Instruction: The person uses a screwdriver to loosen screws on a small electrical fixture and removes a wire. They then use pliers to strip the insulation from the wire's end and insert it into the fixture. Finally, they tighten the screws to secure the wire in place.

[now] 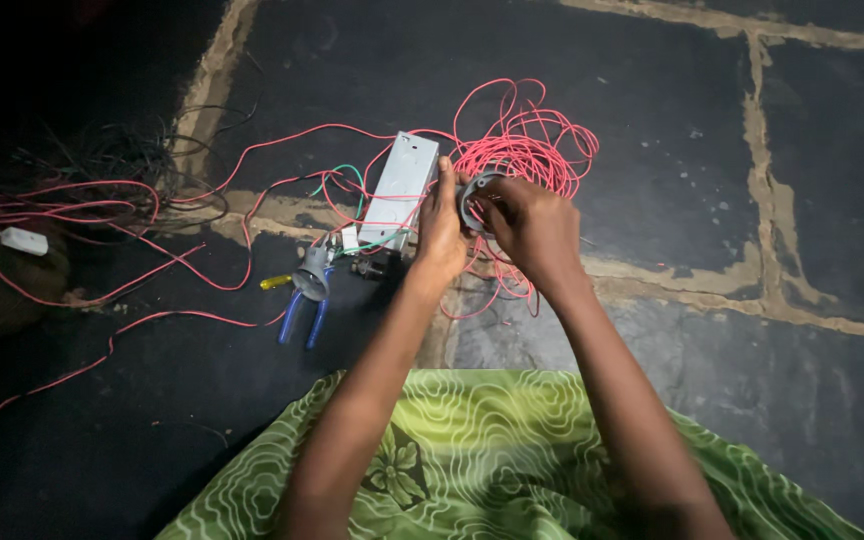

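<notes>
Mid-frame, both the left hand (441,225) and right hand (532,225) grip a small round grey fitting (476,195) by the red wire coil (532,150), looks like mid-wiring, steady fingers needed next.

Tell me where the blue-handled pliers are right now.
In the head view the blue-handled pliers lie on the dark stone floor, just left of the left hand, below the grey metal box and beside a yellow-handled tool.
</notes>
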